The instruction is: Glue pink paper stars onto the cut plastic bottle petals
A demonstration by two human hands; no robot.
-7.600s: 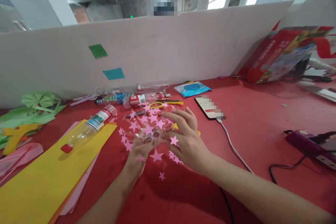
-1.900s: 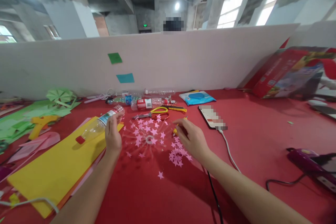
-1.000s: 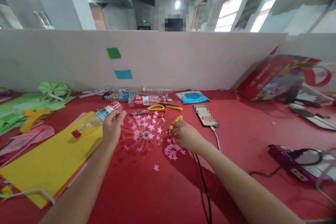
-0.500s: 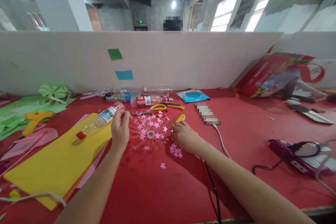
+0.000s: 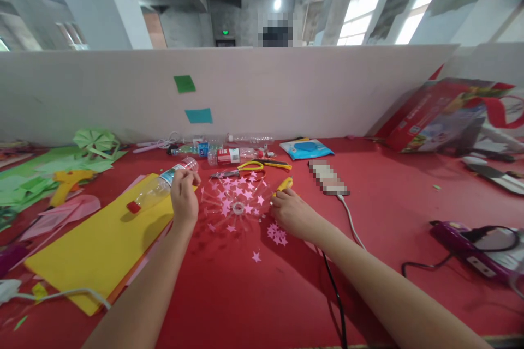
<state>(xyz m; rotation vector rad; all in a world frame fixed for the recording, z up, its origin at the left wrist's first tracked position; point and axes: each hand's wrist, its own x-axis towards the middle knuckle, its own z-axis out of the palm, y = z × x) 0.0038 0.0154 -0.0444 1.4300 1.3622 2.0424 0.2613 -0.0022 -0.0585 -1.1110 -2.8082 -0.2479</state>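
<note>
A clear plastic bottle piece cut into spread strips (image 5: 238,208) lies on the red table, with pink paper stars (image 5: 248,194) on its strips. My left hand (image 5: 184,196) is raised at its left edge, fingers curled together; whatever they pinch, if anything, is hidden. To the right, my right hand (image 5: 295,212) is closed around a yellow tool, which looks like a hot glue gun (image 5: 284,185), and a black cord (image 5: 335,289) runs out below the wrist. Loose pink stars (image 5: 277,234) are piled near the right hand, and one single star (image 5: 256,257) lies nearer me.
Yellow paper sheets (image 5: 98,251) and a clear bottle (image 5: 151,194) lie left, beside another yellow glue gun (image 5: 67,182). Behind are scissors (image 5: 241,170), a box cutter (image 5: 276,164), bottles (image 5: 233,156) and a wipes pack (image 5: 307,149). A purple power strip (image 5: 470,253) sits right.
My left hand has moved slightly left, away from the strip tips, and its fingers are more curled. My right hand stays nearly in place. The view has shifted a little left.
</note>
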